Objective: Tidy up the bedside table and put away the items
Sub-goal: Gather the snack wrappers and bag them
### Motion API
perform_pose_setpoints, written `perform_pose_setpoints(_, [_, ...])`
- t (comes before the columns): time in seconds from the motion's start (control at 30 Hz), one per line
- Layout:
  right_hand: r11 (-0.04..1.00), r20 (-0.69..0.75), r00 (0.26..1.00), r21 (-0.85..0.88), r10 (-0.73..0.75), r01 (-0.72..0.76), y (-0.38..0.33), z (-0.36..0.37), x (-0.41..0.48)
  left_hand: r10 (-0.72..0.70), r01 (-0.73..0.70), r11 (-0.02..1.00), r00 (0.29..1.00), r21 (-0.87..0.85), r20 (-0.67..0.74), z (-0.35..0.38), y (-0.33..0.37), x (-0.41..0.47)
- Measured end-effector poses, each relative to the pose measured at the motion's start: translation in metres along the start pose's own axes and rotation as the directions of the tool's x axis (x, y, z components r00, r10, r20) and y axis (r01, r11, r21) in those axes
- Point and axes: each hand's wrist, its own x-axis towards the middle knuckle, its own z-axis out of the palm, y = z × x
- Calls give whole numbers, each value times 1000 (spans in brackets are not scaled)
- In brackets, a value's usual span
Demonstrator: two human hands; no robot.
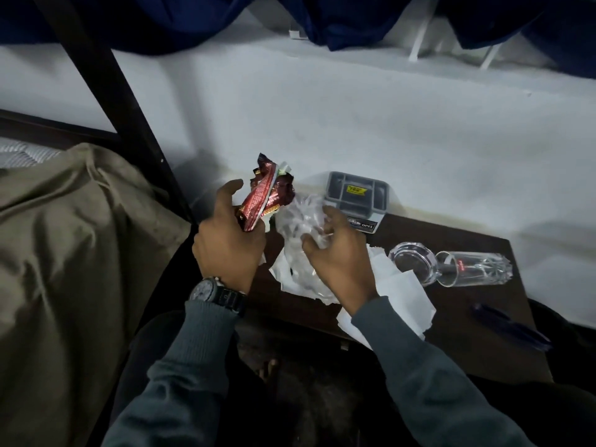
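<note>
One head-worn wide-angle view looks forward and down, close over the bedside table, apparently from its near-left corner.

grey box side label: OPEL | red wrapper print: unreadable

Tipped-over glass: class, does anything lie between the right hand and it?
Yes. The ashtray sits between the right hand and the glass, at its open end. That hand also grips crumpled plastic.
</note>
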Motion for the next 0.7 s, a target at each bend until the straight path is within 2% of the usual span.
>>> perform_pose_setpoints(0.1, [993, -146, 989, 121, 30, -12, -14, -10, -1, -64, 62, 997, 997, -54, -42, -2, -1, 1])
perform_pose_setpoints(0.17, [974, -174, 985, 226, 24, 16, -27, -10, -2, -97, 91, 989, 994, -116, -50, -3, 3, -1])
perform_pose_setpoints(0.27, [937, -87, 996, 348, 2, 29, -47, -5, -2, -60, 50, 979, 997, -199, -40, -5, 10, -7])
perform_pose_setpoints(0.4, [873, 66, 996, 481, 51, -77, -55, -9, -2, -25, 11, 959, 999, -282, -45, -4, 23, -19])
perform_pose_setpoints(0.53, [888, 78, 997, 460, -20, -18, -55, -31, -8, 71, -71, 934, 997, -350, -12, 5, 35, -33])
perform_pose_setpoints(0.7, [900, -3, 998, 431, 66, -58, -36, -58, -4, 234, -179, 883, 969, -434, 75, 25, 57, -63])
